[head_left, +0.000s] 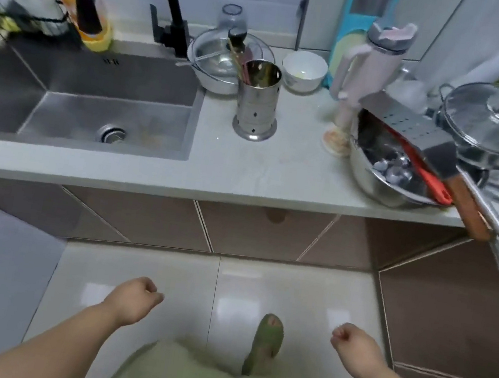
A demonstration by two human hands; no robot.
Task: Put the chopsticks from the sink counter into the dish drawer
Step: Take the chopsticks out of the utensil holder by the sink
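Observation:
Several chopsticks (240,62) lean out of a perforated steel holder (257,101) standing on the pale counter (213,164) just right of the sink (93,100). Brown cabinet fronts (146,218) run below the counter; I cannot tell which is the dish drawer, and all look closed. My left hand (136,299) and my right hand (354,342) hang low over the floor, far below the counter, both loosely fisted and holding nothing.
A lidded steel bowl (222,55), a white bowl (304,70) and a pale jug (370,67) stand behind the holder. At right, a steel bowl (382,176) holds utensils, with a cleaver (441,152) across it and a glass-lidded pot (497,125). A black faucet (172,5) rises behind the sink.

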